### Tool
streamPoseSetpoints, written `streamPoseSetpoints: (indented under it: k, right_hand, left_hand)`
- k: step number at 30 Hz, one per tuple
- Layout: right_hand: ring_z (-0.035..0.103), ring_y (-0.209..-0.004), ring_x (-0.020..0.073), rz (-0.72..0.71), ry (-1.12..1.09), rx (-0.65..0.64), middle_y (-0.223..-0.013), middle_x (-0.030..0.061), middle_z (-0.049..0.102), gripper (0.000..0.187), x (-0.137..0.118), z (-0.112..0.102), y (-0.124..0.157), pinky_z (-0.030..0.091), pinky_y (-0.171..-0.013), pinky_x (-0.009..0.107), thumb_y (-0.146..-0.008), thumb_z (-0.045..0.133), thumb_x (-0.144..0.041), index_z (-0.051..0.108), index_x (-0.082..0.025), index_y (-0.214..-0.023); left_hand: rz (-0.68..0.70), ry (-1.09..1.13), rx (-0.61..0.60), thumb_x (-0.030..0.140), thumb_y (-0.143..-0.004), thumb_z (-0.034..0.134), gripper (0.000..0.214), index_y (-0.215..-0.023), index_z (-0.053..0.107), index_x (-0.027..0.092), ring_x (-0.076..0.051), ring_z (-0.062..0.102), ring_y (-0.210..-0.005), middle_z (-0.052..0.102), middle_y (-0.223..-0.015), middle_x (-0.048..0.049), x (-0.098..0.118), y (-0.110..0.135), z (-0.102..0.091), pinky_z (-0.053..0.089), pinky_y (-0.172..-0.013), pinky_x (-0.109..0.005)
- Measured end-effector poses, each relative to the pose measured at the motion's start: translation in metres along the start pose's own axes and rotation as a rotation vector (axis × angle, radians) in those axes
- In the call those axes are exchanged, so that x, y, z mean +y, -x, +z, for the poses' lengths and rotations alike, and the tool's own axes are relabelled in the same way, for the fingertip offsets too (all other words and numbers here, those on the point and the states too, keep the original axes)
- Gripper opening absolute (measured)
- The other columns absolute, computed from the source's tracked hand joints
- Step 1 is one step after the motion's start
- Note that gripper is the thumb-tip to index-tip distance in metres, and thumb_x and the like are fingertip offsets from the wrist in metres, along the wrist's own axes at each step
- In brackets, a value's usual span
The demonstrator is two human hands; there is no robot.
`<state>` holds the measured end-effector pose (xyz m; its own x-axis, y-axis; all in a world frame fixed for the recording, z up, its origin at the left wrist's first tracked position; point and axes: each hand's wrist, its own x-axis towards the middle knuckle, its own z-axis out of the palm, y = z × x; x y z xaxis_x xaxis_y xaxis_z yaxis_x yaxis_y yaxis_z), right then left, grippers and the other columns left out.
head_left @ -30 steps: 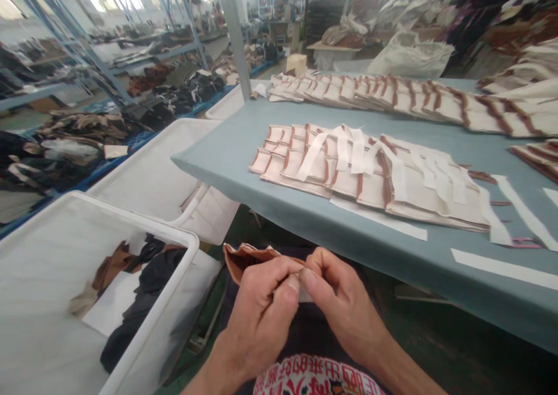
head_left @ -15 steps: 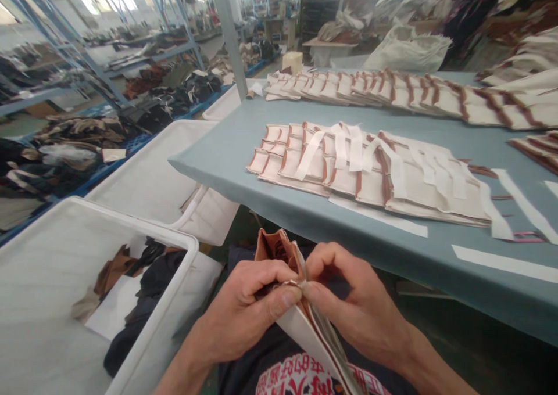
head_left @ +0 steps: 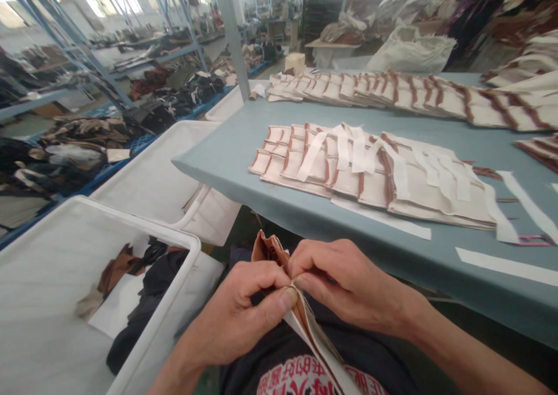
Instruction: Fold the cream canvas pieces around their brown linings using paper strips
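A cream fabric piece with a brown lining (head_left: 311, 331) lies folded over my lap, its brown end standing up beyond my fingers. My left hand (head_left: 257, 299) pinches its edge between thumb and forefinger. Close against it, my right hand (head_left: 335, 279) pinches the same piece with thumb and bent forefinger. The fingertips of both hands nearly meet at the seam and hide what lies between them. Below hangs a dark apron (head_left: 270, 348) with red and white lettering.
Overlapping cream and brown pieces (head_left: 366, 180) lie on the blue-grey table (head_left: 218, 157), with white strips (head_left: 379, 216) on and around them. A longer row of pieces (head_left: 392, 93) is behind. To the left stands a white bin (head_left: 43, 279) holding dark and brown scraps.
My right hand has shifted slightly left and turned over the seam, closer to my left hand. The fabric's brown end tilts a little further left. The view has shifted slightly.
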<state>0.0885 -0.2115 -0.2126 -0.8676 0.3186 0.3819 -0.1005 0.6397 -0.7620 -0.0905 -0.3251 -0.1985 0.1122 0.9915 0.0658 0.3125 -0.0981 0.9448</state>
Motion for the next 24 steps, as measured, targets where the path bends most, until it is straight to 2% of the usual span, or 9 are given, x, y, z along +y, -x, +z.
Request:
streamPoseSetpoints:
  k: [3,5,8,10,13,15,19,24]
  right_hand:
    - [0.053,-0.064,0.0124,0.067,0.168,-0.119,-0.076,-0.0005,0.060,0.021,-0.006,-0.007,-0.009,0.036,-0.060,0.026,-0.103,0.048,-0.016,0.054,-0.019,-0.083]
    - [0.049,-0.062,0.0124,0.124,0.233,-0.222,-0.073,-0.0019,0.057,0.023,-0.008,-0.014,-0.018,0.032,-0.058,0.027,-0.102,0.050,-0.017,0.052,-0.020,-0.080]
    - [0.047,-0.063,0.0124,0.209,0.174,-0.336,-0.072,-0.0031,0.056,0.025,-0.010,-0.021,-0.026,0.030,-0.059,0.027,-0.102,0.051,-0.019,0.051,-0.020,-0.077]
    - [0.051,-0.068,0.0133,0.278,0.067,-0.264,-0.077,-0.0021,0.059,0.023,-0.010,-0.019,-0.027,0.035,-0.064,0.026,-0.102,0.049,-0.019,0.052,-0.021,-0.079]
    - [0.057,-0.077,0.0159,0.435,-0.053,0.023,-0.088,0.0008,0.065,0.017,-0.012,-0.005,-0.022,0.040,-0.072,0.029,-0.102,0.048,-0.028,0.058,-0.021,-0.091]
    - [0.058,-0.078,0.0180,0.561,-0.039,0.141,-0.088,0.0014,0.066,0.022,-0.014,0.008,-0.016,0.040,-0.071,0.030,-0.100,0.052,-0.041,0.061,-0.022,-0.095]
    - [0.057,-0.075,0.0190,0.714,0.025,0.201,-0.082,0.0005,0.065,0.029,-0.011,0.028,-0.007,0.038,-0.069,0.032,-0.096,0.058,-0.050,0.061,-0.023,-0.088]
    - [0.056,-0.076,0.0170,0.755,-0.209,0.254,-0.084,-0.0004,0.063,0.033,0.008,0.034,-0.003,0.041,-0.069,0.029,-0.098,0.055,-0.054,0.060,-0.023,-0.090]
  left_hand:
    - [-0.088,0.002,-0.004,0.020,-0.092,0.053,0.030,-0.062,0.047,0.018,-0.008,0.037,-0.056,0.040,-0.059,0.0065,-0.003,-0.002,0.001,0.029,-0.053,-0.020]
    - [-0.126,-0.005,-0.056,0.020,-0.092,0.051,0.033,-0.061,0.040,0.019,-0.008,0.031,-0.055,0.032,-0.059,0.0070,-0.004,-0.005,0.002,0.025,-0.051,-0.022]
    - [-0.150,-0.036,-0.127,0.026,-0.099,0.045,0.040,-0.062,0.031,0.021,-0.009,0.026,-0.056,0.026,-0.061,0.0062,-0.008,-0.007,0.004,0.021,-0.051,-0.024]
    - [-0.139,-0.053,-0.072,0.032,-0.103,0.041,0.044,-0.062,0.030,0.021,-0.009,0.026,-0.056,0.027,-0.061,0.0056,-0.012,-0.008,0.007,0.021,-0.052,-0.025]
    - [-0.114,-0.058,0.129,0.039,-0.106,0.039,0.047,-0.063,0.040,0.019,-0.011,0.034,-0.060,0.037,-0.062,0.0041,-0.023,-0.008,0.013,0.028,-0.056,-0.025]
    - [-0.116,-0.068,0.241,0.042,-0.105,0.041,0.046,-0.066,0.049,0.018,-0.012,0.039,-0.063,0.044,-0.065,0.0029,-0.031,-0.008,0.018,0.032,-0.060,-0.025]
    - [-0.173,-0.077,0.341,0.047,-0.104,0.043,0.047,-0.069,0.054,0.018,-0.013,0.043,-0.062,0.048,-0.065,0.0020,-0.039,-0.012,0.026,0.033,-0.058,-0.025]
    - [-0.163,-0.040,0.393,0.047,-0.105,0.040,0.049,-0.069,0.056,0.018,-0.015,0.049,-0.066,0.053,-0.068,0.0000,-0.047,-0.023,0.031,0.041,-0.063,-0.024]
